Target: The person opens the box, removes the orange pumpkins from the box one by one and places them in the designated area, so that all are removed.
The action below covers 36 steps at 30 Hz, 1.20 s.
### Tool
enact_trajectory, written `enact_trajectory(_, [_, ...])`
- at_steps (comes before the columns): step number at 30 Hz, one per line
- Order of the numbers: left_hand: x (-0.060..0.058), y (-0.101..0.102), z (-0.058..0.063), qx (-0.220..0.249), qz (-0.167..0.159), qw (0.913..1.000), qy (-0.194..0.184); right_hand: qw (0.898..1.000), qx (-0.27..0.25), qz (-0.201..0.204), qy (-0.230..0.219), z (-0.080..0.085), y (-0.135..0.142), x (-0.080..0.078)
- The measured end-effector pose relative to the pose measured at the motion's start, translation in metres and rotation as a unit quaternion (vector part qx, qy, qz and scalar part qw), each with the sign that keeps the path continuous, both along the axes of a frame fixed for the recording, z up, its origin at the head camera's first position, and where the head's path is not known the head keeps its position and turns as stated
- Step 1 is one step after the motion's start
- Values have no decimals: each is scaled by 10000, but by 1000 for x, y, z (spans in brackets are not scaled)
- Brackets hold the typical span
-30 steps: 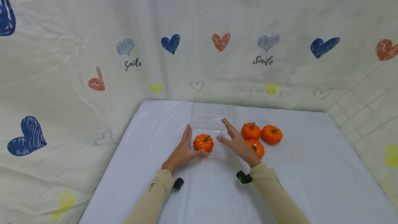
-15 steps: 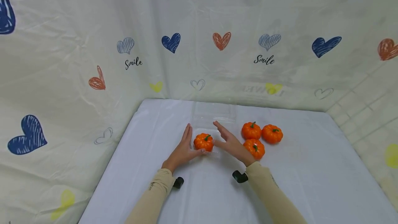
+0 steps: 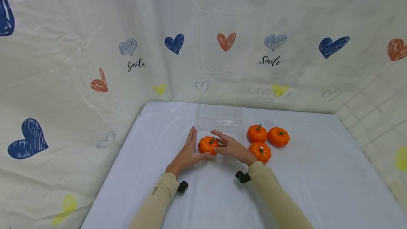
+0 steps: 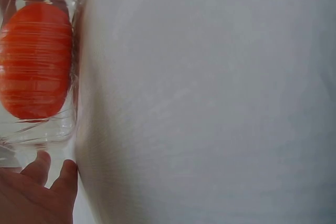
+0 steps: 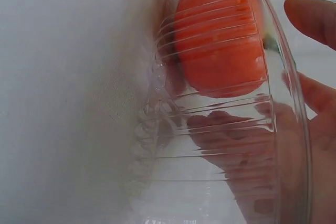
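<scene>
A clear plastic clamshell box (image 5: 210, 171) lies with its lid (image 3: 219, 114) folded back away from me. In its left part sits an orange pumpkin (image 3: 206, 146) with a green stem, seen through the ribbed wall in both wrist views. My left hand (image 3: 187, 156) rests at the box's near left corner, its fingers straight along the left side and the thumb at the front edge. Over the box from the right reaches my right hand (image 3: 233, 150), fingers extended and thumb beside the pumpkin. Whether that thumb touches the pumpkin I cannot tell.
To the right of the box stand three more orange pumpkins, a back left one (image 3: 257, 133), a back right one (image 3: 278, 137) and a nearer one (image 3: 260, 152). A white cloth covers the table (image 3: 318, 172). A heart-printed curtain (image 3: 241, 17) hangs behind it.
My right hand has moved left over the box to the pumpkin's right side, away from the three loose pumpkins. The left hand has stayed in place.
</scene>
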<state>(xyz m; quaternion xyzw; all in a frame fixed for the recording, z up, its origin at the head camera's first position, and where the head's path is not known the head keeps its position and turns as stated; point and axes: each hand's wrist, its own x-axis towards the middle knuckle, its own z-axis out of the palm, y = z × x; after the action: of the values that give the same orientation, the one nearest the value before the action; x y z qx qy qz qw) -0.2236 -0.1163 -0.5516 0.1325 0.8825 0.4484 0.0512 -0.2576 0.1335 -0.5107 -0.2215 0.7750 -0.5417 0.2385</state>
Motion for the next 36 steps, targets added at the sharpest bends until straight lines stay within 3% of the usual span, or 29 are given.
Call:
enact_trajectory(19, [1,0,2,44,-4,10000,-28,9996,153,67,-215,-5,-2,-3])
enact_trajectory(26, [0,1,1,41,11,10000,-84,9996,221,124,-79,-7,-4,-3])
enact_trajectory(36, [1,1,0,21,34,9999,-96,9986,326,-417,-58,-7,-9,-1])
